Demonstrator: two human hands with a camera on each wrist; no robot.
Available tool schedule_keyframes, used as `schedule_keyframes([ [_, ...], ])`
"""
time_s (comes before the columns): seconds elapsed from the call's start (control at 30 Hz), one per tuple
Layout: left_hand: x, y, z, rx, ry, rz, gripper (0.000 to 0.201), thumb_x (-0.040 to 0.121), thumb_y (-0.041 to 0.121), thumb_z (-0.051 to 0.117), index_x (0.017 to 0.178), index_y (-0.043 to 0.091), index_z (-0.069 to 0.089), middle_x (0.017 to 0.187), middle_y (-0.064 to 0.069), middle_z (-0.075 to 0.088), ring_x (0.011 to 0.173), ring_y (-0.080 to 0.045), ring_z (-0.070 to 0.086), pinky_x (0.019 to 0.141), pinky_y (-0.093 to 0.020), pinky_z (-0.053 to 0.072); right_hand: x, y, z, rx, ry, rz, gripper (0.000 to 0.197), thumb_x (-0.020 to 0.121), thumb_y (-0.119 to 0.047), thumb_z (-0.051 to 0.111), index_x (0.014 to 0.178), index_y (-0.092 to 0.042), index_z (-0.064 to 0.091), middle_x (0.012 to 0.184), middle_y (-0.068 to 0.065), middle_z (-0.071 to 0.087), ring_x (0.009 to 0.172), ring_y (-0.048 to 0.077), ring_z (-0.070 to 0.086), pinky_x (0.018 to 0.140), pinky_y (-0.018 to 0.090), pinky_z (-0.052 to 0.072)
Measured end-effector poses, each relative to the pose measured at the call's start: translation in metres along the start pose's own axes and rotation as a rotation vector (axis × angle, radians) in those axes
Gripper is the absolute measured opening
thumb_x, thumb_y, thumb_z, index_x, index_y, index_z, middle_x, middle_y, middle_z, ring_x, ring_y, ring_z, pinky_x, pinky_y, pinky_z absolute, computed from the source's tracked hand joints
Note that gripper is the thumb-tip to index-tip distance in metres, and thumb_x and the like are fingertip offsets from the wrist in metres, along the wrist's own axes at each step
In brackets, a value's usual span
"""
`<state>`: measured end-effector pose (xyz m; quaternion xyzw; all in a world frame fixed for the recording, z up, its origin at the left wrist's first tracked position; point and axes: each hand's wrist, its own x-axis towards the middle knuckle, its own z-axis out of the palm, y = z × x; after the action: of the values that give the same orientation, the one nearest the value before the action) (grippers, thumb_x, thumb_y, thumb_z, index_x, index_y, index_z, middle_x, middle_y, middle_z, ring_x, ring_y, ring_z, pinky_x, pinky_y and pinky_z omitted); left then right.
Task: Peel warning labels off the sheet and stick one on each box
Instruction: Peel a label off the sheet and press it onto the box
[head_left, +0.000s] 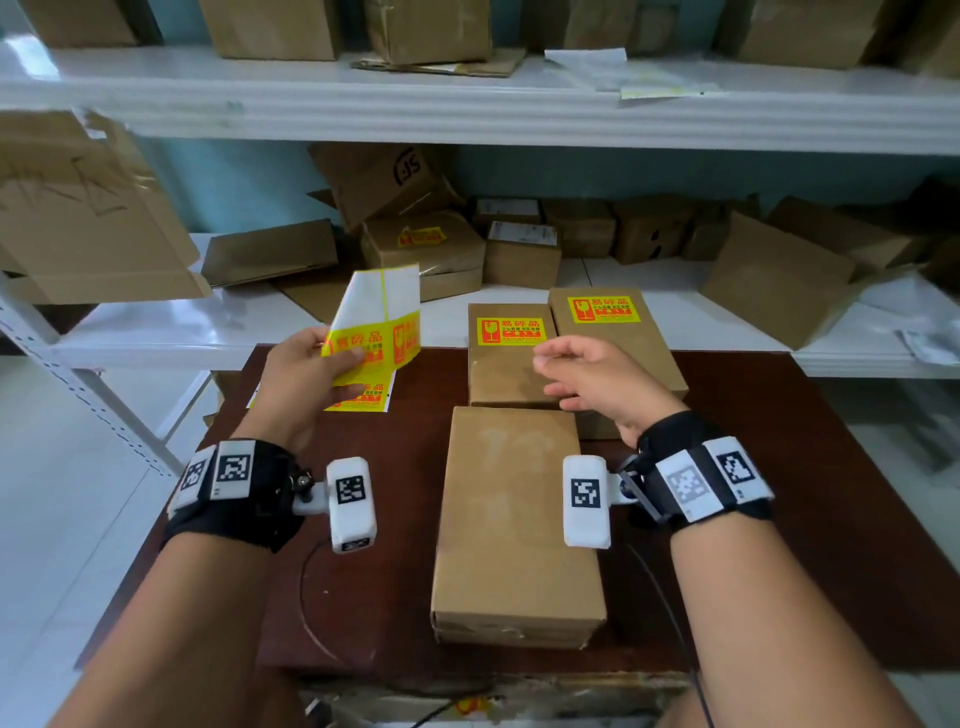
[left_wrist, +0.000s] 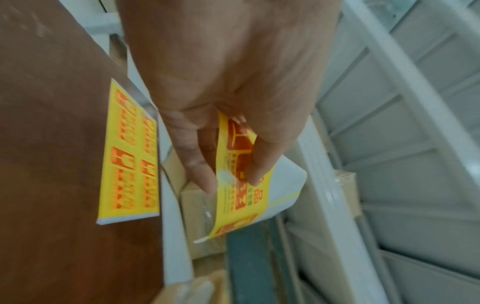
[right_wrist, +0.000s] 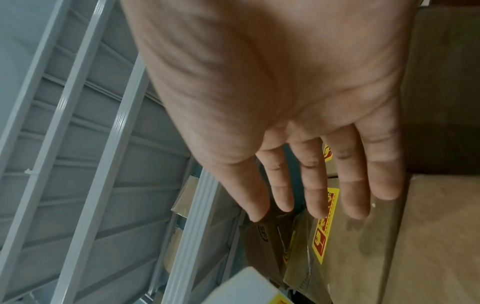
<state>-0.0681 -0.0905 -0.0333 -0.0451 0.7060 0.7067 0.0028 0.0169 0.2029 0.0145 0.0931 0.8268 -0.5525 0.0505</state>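
Observation:
My left hand (head_left: 311, 374) (left_wrist: 228, 156) pinches a partly used label sheet (head_left: 382, 317) (left_wrist: 246, 185) and holds it up over the table's far left corner. Its upper half is bare white backing, and yellow and red labels remain along the bottom. Another sheet of labels (head_left: 363, 397) (left_wrist: 130, 156) lies flat on the table below it. Two far boxes (head_left: 506, 374) (head_left: 623, 343) each carry a yellow label (head_left: 510, 330) (head_left: 603, 309). The nearer box (head_left: 514, 519) has a plain top. My right hand (head_left: 582, 371) (right_wrist: 311, 185) hovers empty over the far boxes with its fingers straight.
The dark brown table (head_left: 374, 519) stands against white metal shelves (head_left: 467, 109) crowded with cardboard boxes, one of them labelled (head_left: 422, 236). A flattened carton (head_left: 83, 208) hangs over the shelf at the left. Bare tabletop lies at the left front and right.

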Motion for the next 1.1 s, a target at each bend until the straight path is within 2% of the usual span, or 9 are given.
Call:
schedule_keyframes([
  [0.17, -0.033, 0.036, 0.033, -0.205, -0.267, 0.036, 0.024, 0.093, 0.004, 0.065, 0.114, 0.014, 0.06, 0.099, -0.003, 0.073, 0.085, -0.016, 0.073, 0.06, -0.023, 0.059, 0.004, 0.001, 0.004, 0.235, 0.005, -0.004, 0.054, 0.091, -0.035, 0.072, 0.139, -0.022, 0.05, 0.119, -0.005, 0.067, 0.11, 0.018, 0.067, 0.096, 0.038, 0.057],
  [0.33, -0.044, 0.034, 0.06, -0.221, -0.347, -0.046, 0.04, 0.088, 0.001, 0.069, 0.123, 0.017, 0.057, 0.092, -0.003, 0.076, 0.078, -0.016, 0.074, 0.058, -0.026, 0.059, 0.002, -0.002, 0.0, 0.564, -0.018, -0.037, 0.038, 0.085, -0.028, 0.074, 0.122, -0.025, 0.065, 0.12, -0.001, 0.075, 0.116, 0.018, 0.067, 0.099, 0.04, 0.054],
  [0.47, -0.038, 0.028, 0.076, -0.166, -0.361, -0.056, 0.044, 0.089, 0.006, 0.07, 0.128, 0.022, 0.056, 0.094, -0.003, 0.077, 0.081, -0.016, 0.074, 0.065, -0.03, 0.059, 0.011, 0.007, -0.003, 0.451, 0.105, -0.098, 0.025, 0.09, -0.008, 0.072, 0.11, -0.022, 0.069, 0.117, 0.004, 0.075, 0.113, 0.022, 0.07, 0.104, 0.045, 0.052],
  [0.6, -0.026, 0.029, 0.075, -0.12, -0.343, -0.051, 0.029, 0.097, 0.011, 0.061, 0.126, 0.015, 0.062, 0.099, -0.006, 0.077, 0.081, -0.017, 0.071, 0.076, -0.034, 0.058, 0.015, 0.018, -0.011, 0.329, 0.239, -0.119, 0.022, 0.088, -0.004, 0.074, 0.099, -0.024, 0.07, 0.111, 0.003, 0.076, 0.109, 0.025, 0.07, 0.104, 0.049, 0.051],
  [0.7, -0.021, 0.024, 0.066, -0.054, -0.316, -0.085, 0.032, 0.098, 0.01, 0.061, 0.129, 0.008, 0.061, 0.086, -0.003, 0.071, 0.069, -0.01, 0.064, 0.063, -0.024, 0.055, 0.015, 0.027, -0.015, 0.322, 0.263, -0.113, 0.022, 0.089, -0.003, 0.073, 0.098, -0.023, 0.069, 0.113, 0.008, 0.075, 0.11, 0.028, 0.07, 0.102, 0.045, 0.053],
  [0.8, -0.021, 0.021, 0.062, 0.034, -0.347, -0.084, 0.023, 0.096, 0.007, 0.063, 0.117, 0.008, 0.07, 0.083, -0.004, 0.069, 0.065, -0.007, 0.059, 0.055, -0.017, 0.05, 0.017, 0.033, -0.013, 0.289, 0.28, -0.121, 0.023, 0.089, -0.004, 0.073, 0.099, -0.024, 0.069, 0.113, 0.005, 0.075, 0.102, 0.019, 0.071, 0.093, 0.033, 0.056],
  [0.87, -0.022, 0.021, 0.064, 0.046, -0.342, -0.095, 0.018, 0.094, 0.005, 0.065, 0.11, 0.007, 0.072, 0.085, -0.007, 0.068, 0.065, -0.007, 0.059, 0.055, -0.016, 0.051, 0.018, 0.035, -0.014, 0.262, 0.289, -0.129, 0.024, 0.089, -0.006, 0.074, 0.101, -0.026, 0.069, 0.109, -0.002, 0.075, 0.1, 0.013, 0.07, 0.09, 0.03, 0.054],
  [0.97, -0.023, 0.022, 0.066, 0.033, -0.313, -0.128, 0.02, 0.092, 0.006, 0.067, 0.112, 0.002, 0.072, 0.087, -0.009, 0.067, 0.062, -0.008, 0.059, 0.056, -0.017, 0.054, 0.019, 0.035, -0.017, 0.235, 0.308, -0.122, 0.026, 0.089, -0.008, 0.074, 0.108, -0.024, 0.068, 0.111, -0.002, 0.074, 0.106, 0.017, 0.069, 0.096, 0.035, 0.054],
  [1.1, -0.027, 0.022, 0.066, 0.068, -0.344, -0.156, 0.014, 0.089, 0.012, 0.071, 0.103, 0.009, 0.076, 0.08, -0.002, 0.071, 0.066, -0.009, 0.058, 0.064, -0.023, 0.051, 0.018, 0.032, -0.018, 0.227, 0.296, -0.135, 0.024, 0.089, -0.008, 0.074, 0.105, -0.026, 0.068, 0.111, -0.002, 0.075, 0.106, 0.017, 0.07, 0.099, 0.039, 0.054],
])
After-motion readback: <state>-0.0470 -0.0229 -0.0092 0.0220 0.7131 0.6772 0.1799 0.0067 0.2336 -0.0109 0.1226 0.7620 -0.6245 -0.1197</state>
